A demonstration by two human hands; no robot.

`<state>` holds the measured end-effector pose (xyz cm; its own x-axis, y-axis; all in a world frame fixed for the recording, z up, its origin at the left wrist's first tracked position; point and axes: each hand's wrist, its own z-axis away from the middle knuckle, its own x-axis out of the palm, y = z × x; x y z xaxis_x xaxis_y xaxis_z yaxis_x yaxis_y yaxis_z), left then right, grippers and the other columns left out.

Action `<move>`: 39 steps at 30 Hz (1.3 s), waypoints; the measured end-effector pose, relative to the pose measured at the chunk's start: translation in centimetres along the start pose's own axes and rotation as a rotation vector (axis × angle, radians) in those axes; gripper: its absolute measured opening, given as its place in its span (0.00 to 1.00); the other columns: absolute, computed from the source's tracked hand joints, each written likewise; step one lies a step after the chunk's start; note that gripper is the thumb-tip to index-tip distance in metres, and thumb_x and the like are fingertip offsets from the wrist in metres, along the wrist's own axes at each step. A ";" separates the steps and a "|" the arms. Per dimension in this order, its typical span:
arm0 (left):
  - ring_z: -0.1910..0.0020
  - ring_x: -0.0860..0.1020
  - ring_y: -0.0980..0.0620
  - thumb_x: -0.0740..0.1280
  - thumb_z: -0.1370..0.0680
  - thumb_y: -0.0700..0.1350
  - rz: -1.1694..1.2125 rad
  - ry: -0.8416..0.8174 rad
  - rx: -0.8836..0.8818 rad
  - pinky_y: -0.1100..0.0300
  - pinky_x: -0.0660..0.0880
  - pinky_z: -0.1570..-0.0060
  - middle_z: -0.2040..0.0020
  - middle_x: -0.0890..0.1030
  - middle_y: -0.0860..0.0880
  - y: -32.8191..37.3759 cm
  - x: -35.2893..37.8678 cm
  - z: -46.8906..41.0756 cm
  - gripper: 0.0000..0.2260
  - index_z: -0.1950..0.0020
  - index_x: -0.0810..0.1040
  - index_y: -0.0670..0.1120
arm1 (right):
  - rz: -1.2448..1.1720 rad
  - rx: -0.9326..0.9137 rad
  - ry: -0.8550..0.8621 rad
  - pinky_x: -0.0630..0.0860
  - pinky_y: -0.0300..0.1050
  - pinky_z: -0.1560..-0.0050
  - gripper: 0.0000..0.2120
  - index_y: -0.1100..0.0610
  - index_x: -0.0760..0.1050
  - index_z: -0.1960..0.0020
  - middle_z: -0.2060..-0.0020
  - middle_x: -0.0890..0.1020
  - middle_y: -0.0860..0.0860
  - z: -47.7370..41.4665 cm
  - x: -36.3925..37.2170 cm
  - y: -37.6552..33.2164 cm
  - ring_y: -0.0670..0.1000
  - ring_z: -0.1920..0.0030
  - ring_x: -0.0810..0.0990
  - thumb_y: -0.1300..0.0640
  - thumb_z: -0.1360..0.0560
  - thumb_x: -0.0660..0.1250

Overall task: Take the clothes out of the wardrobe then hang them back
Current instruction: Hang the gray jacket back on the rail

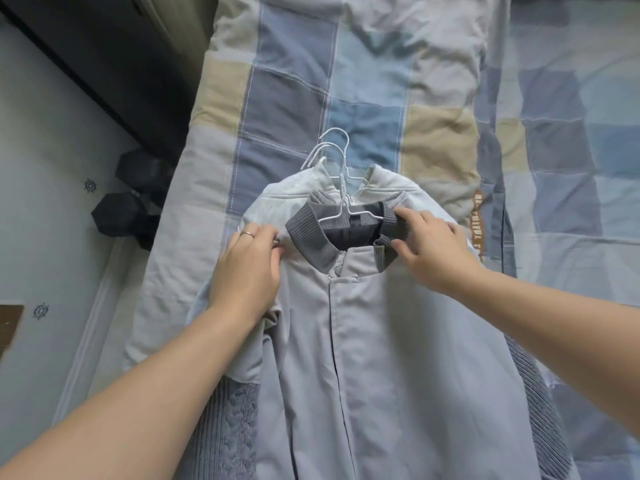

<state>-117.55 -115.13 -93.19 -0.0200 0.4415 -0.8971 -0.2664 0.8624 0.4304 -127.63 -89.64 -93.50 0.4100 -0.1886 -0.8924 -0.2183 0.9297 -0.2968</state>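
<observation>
A light grey jacket (pixel 381 341) with a dark grey ribbed collar (pixel 311 233) lies front up on the bed, on top of other pale garments (pixel 294 192). White wire hangers (pixel 337 161) stick out above the collars, their hooks pointing away from me. My left hand (pixel 247 268), a ring on one finger, pinches the jacket's left shoulder beside the collar. My right hand (pixel 436 251) grips the collar's right side between thumb and fingers. Dark knit sleeves (pixel 225 427) show at the lower edges.
The clothes rest on a patchwork quilt (pixel 363 81) of blue, beige and grey squares covering the bed. To the left lies a pale floor (pixel 41 237) with dark dumbbells (pixel 128 202) and a dark piece of furniture (pixel 86 46) beyond them.
</observation>
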 end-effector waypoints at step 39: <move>0.56 0.75 0.51 0.67 0.20 0.48 0.278 -0.358 0.802 0.55 0.70 0.56 0.56 0.78 0.52 43.2 -26.7 26.9 0.07 0.43 0.78 0.51 | -0.722 0.400 0.823 0.72 0.35 0.46 0.11 0.47 0.80 0.48 0.52 0.84 0.45 65.0 -33.4 9.1 0.44 0.49 0.80 0.61 0.20 0.65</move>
<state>-102.59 -83.02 -47.96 0.3516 0.5936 -0.7239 0.4542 0.5680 0.6864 -85.76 -54.27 -44.29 -0.4059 -0.7264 -0.5547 0.1865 0.5283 -0.8283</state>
